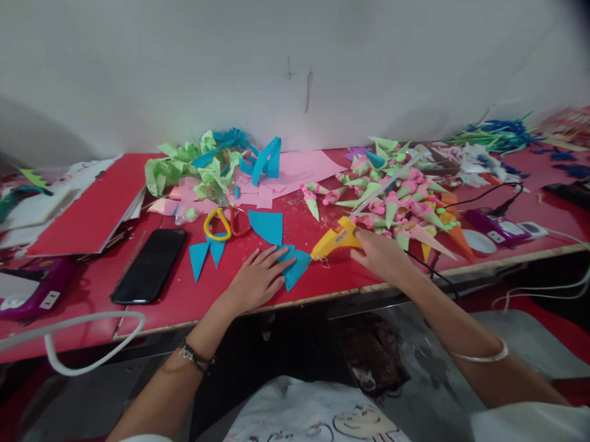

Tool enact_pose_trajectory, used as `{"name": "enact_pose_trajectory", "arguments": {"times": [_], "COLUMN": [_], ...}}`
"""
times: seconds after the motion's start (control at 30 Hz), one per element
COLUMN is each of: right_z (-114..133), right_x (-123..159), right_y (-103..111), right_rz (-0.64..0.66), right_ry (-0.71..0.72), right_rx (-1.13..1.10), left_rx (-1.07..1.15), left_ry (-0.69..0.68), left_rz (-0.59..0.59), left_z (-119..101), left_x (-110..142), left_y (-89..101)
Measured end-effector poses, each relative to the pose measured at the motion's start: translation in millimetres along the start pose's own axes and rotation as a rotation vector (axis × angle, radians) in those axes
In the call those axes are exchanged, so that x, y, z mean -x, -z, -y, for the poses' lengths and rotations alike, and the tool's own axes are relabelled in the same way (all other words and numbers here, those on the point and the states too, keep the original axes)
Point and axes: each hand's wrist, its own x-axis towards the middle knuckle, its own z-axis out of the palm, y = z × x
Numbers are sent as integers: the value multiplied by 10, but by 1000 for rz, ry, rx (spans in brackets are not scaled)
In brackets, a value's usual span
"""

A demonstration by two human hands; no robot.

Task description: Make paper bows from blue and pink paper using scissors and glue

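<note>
My left hand (259,277) lies flat with fingers stretched out, pressing on a blue paper piece (297,270) near the table's front edge. In my right hand (379,253) is a yellow hot glue gun (335,239), its nozzle touching or just over the right corner of that piece. A clear glue stick (378,191) juts from the gun's back. Just behind my left hand lies a blue quarter-circle of paper (267,226). To its left are scissors (218,225) with yellow and red handles, and two small blue paper triangles (199,260).
Many small green and pink paper cones (391,205) are heaped on the right. Crumpled green paper (191,166) and pink sheets (303,169) lie at the back. A black phone (149,265) rests on the left, near a red folder (91,209). Purple power strips (498,227) and cables flank both sides.
</note>
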Motion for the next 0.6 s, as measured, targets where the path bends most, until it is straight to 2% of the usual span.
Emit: {"name": "enact_pose_trajectory", "arguments": {"times": [0.6], "right_z": [-81], "right_x": [-30], "right_y": [-8], "right_rz": [-14], "right_ry": [-80], "right_rx": [49], "left_rx": [25], "left_ry": [2], "left_rz": [-16], "left_z": [-19], "left_x": [1], "left_y": [29]}}
